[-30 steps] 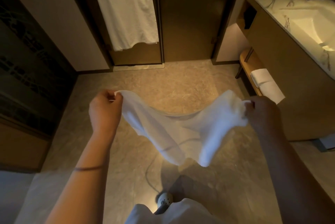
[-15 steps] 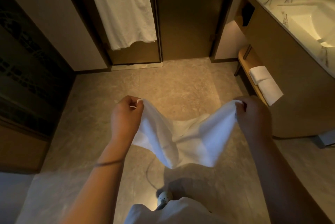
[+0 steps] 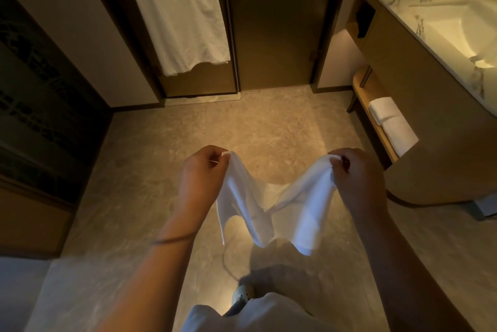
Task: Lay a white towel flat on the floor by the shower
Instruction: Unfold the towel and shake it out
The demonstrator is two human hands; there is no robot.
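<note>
The stone floor (image 3: 139, 197) is lying bare below while a white towel (image 3: 271, 205) is hanging slack above it, its top corners being pinched by the left hand (image 3: 200, 178) and right hand (image 3: 355, 181), fingers curled tight.

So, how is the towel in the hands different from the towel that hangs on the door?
The held towel looks smaller; the hanging towel looks clearly larger. The held towel sags crumpled between the left hand and right hand, which pinch its top corners; the hanging towel drapes flat against the door, and no hand touches it. Both are white cloth.
</note>
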